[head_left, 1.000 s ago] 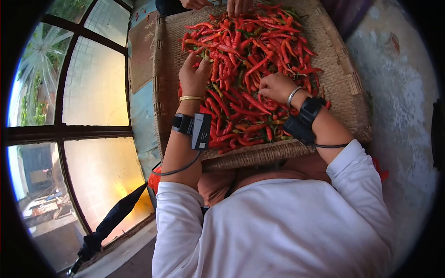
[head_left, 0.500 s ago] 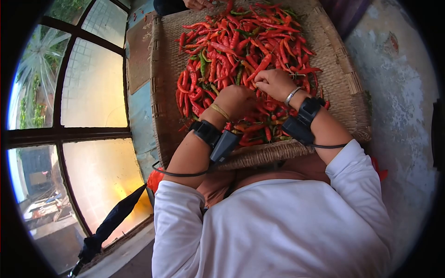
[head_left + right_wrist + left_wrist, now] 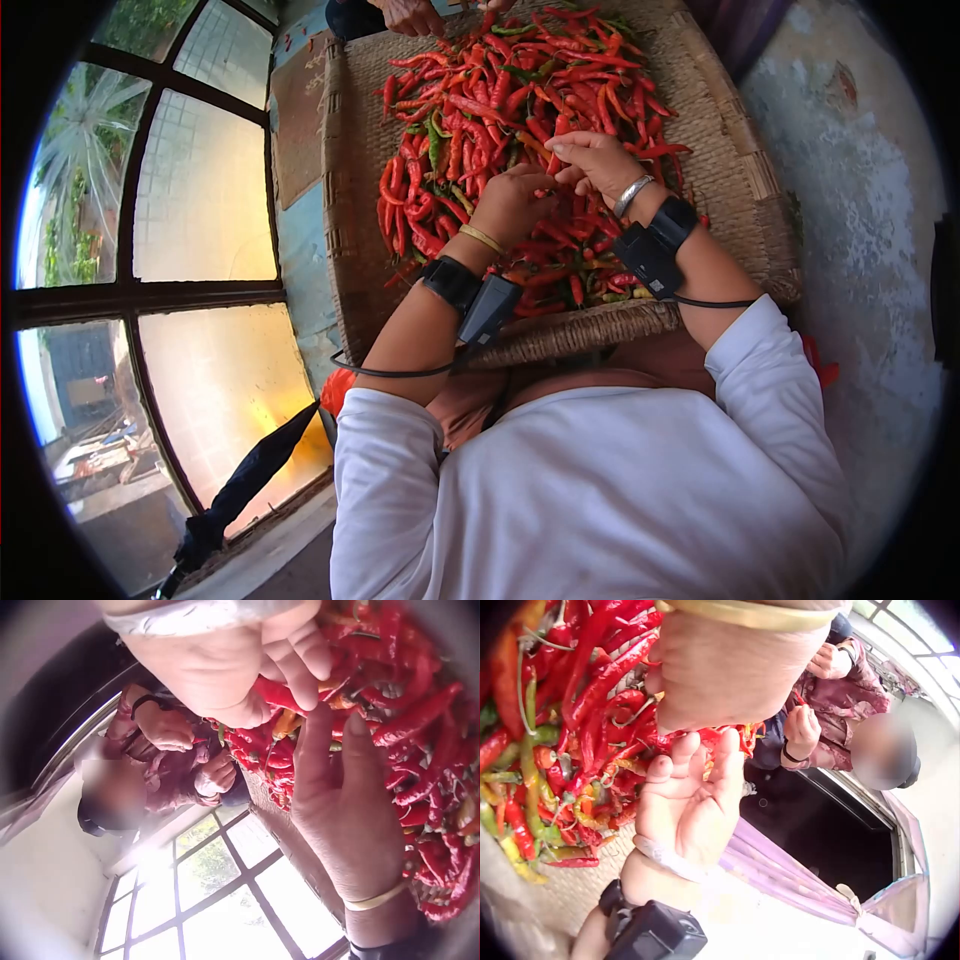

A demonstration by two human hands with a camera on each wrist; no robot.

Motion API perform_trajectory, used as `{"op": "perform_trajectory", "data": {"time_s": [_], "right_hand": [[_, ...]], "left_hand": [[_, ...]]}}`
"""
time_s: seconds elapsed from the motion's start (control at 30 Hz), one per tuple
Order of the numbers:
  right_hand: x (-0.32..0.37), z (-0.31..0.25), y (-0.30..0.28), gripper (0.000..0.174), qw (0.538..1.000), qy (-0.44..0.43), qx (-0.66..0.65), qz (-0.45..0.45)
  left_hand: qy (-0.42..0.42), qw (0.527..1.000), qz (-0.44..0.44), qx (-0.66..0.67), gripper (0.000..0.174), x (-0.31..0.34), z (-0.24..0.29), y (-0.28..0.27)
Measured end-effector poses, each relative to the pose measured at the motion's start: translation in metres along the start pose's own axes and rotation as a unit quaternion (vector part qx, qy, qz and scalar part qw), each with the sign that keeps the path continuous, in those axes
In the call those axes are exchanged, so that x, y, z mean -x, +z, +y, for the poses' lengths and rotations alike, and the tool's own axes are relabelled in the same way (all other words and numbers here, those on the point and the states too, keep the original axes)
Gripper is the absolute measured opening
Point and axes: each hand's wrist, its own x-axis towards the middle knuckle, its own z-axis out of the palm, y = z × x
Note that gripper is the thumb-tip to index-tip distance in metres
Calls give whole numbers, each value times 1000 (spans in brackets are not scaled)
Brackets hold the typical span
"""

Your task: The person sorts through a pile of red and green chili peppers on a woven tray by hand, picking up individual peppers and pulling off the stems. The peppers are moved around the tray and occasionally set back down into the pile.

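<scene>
Both hands meet above a pile of red chili peppers (image 3: 480,110) mixed with some green and yellowish ones. My left hand (image 3: 512,208) is turned palm down, its fingers curled, and a bit of red chili pepper (image 3: 543,192) shows at the fingertips. The right hand (image 3: 600,165) faces it with thumb and fingers close together. In the right wrist view, a red chili pepper (image 3: 277,694) lies between the right thumb and fingers, its end right by the left index fingertip. From the left wrist, the back of my hand hides its fingers.
The peppers lie on a woven tray (image 3: 715,110) with a thick rim along my lap. Another person's hands (image 3: 410,15) work at its far edge. At left are a framed window (image 3: 205,190) and a folded dark umbrella (image 3: 250,480); a worn wall (image 3: 850,200) stands at right.
The left hand came from the upper left of the pile down to its near middle, then rose toward the right hand. The right hand lifted slightly and turned. The other person's hands shifted.
</scene>
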Motion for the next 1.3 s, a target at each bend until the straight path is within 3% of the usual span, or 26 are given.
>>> {"op": "perform_trajectory", "data": {"time_s": [0.03, 0.1, 0.23, 0.37, 0.43, 0.53, 0.57, 0.63, 0.67, 0.7, 0.77, 0.8, 0.87, 0.9, 0.97, 1.1, 1.2, 1.27, 1.3], "right_hand": [[-1, -1, -2, 25, 999, 7, -23, -31], [-2, -3, -4, 25, 997, 14, -48, -63], [-3, -10, -6, 25, 994, -39, -95, -21], [-3, -7, -5, 25, 997, -50, -58, -20], [-4, -5, -3, 24, 997, -49, -57, -21], [-3, -4, -2, 24, 998, -48, -40, -19], [-2, -5, -1, 23, 998, -50, -26, -16], [-4, -4, 0, 23, 999, -51, -7, -18], [-4, -2, 0, 23, 999, -50, 12, -18], [-5, -1, 1, 23, 999, -50, 11, -17], [-6, 3, 4, 23, 997, -54, 50, -19], [-5, 2, 4, 23, 997, -55, 49, -19], [-3, 1, 6, 23, 993, -36, 105, -41], [-4, 3, 6, 23, 993, -36, 105, -42], [-5, 8, 5, 23, 992, -37, 106, -56], [1, 2, 6, 22, 988, -33, 137, -58], [3, -1, 6, 22, 984, -42, 159, -70], [2, -2, 6, 22, 983, -31, 165, -75], [3, -2, 6, 22, 983, -32, 164, -74]], "left_hand": [[1, 1000, -1, 0, 22, 0, 3, -4], [-92, 988, -74, 101, 17, 2, 7, -12], [-62, 984, -9, 166, 17, 3, 11, -31], [23, 941, 236, 242, 12, -1, 12, -65], [7, 882, 316, 348, 16, -2, -1, -83], [-11, 750, 450, 484, 30, -9, -18, -99], [-11, 750, 452, 483, 30, -7, -30, -102], [-121, 801, 473, 348, 41, 5, -77, -104], [-152, 859, 445, 203, 35, 12, -113, -106], [-151, 859, 445, 203, 35, 11, -110, -106], [-248, 928, 276, 21, 23, 13, -83, -105], [-124, 947, 287, -72, 14, 10, -52, -92], [-6, 972, 124, -199, 17, 2, -27, -81], [14, 972, 44, -228, 21, 1, -21, -74], [-44, 956, 2, -290, 24, 1, -34, -53], [-61, 942, 4, -330, 26, 2, -29, -50], [-37, 944, -42, -325, 28, 2, -22, -60], [-57, 990, 0, -130, 40, 4, -25, -68], [-57, 990, -1, -131, 40, 4, -27, -76]]}}
